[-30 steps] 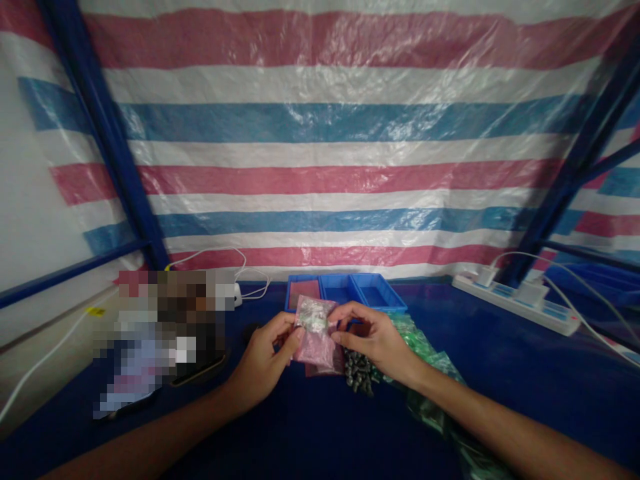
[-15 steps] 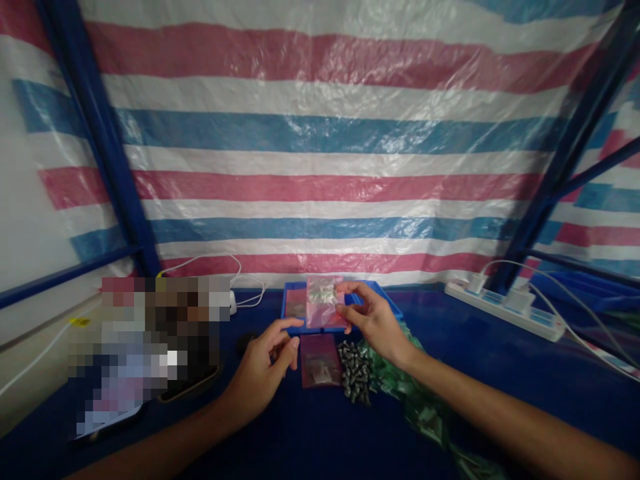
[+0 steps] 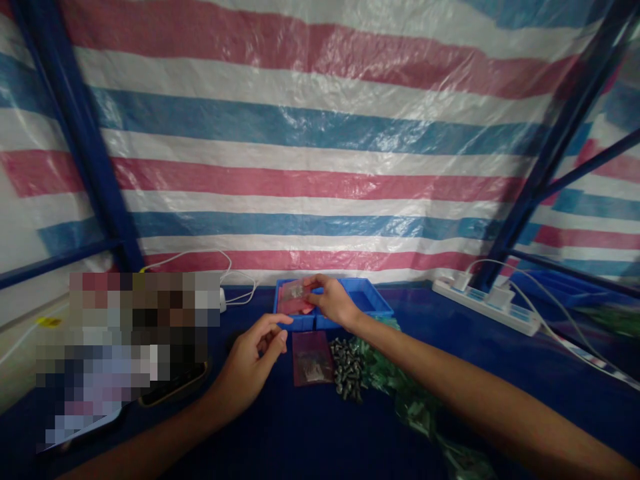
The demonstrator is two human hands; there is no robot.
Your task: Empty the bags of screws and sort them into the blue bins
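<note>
My right hand [image 3: 333,301] pinches the edge of a small pink plastic bag [image 3: 294,293]. Silvery contents show inside the bag, too small to name. It lies over the left compartment of a blue divided tray [image 3: 383,303], close to other pink plastic there. My left hand [image 3: 259,350] is off the tray's near left corner, thumb and forefinger apart, holding nothing. A second pink plastic bag [image 3: 311,347] with small pale parts rests flat on the blue table. Right beside it is a heap of dark metal screws [image 3: 349,373].
Crumpled green plastic bags [image 3: 383,367] trail toward the front right under my right forearm. A white power strip [image 3: 485,308] with plugs and cables sits at the right. Blurred-out items [image 3: 135,333] occupy the left side. A striped sheet [image 3: 320,187] hangs behind between blue posts.
My right hand has lowered the pink bag from above the tray leftward into its left compartment. My left hand keeps nearly the same pose. The view has shifted slightly.
</note>
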